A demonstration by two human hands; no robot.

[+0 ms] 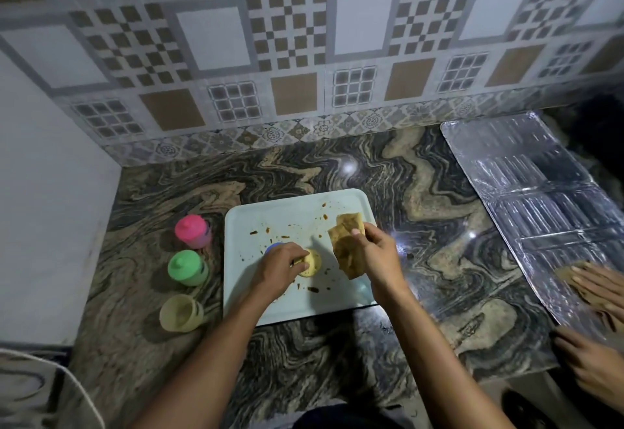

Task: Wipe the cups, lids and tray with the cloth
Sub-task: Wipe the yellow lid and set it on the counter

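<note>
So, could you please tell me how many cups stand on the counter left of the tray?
3, in a row: pink-lidded cup farthest, green-lidded cup in the middle, lidless yellow cup nearest. Others may be hidden on the tray.

A swirled dark-and-tan stone counter (337, 165) fills mid-frame, backed by a tiled wall (304, 40) of checks and squares. A plain white wall (44, 192) stands at left, and a shiny foil sheet (526, 192) lies at right. A white cord (76, 383) curves across the lower left.

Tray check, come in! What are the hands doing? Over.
Left hand pinches yellow lid on tray. Right hand grips cloth. Brown spots across tray. Nothing blocking.
</note>
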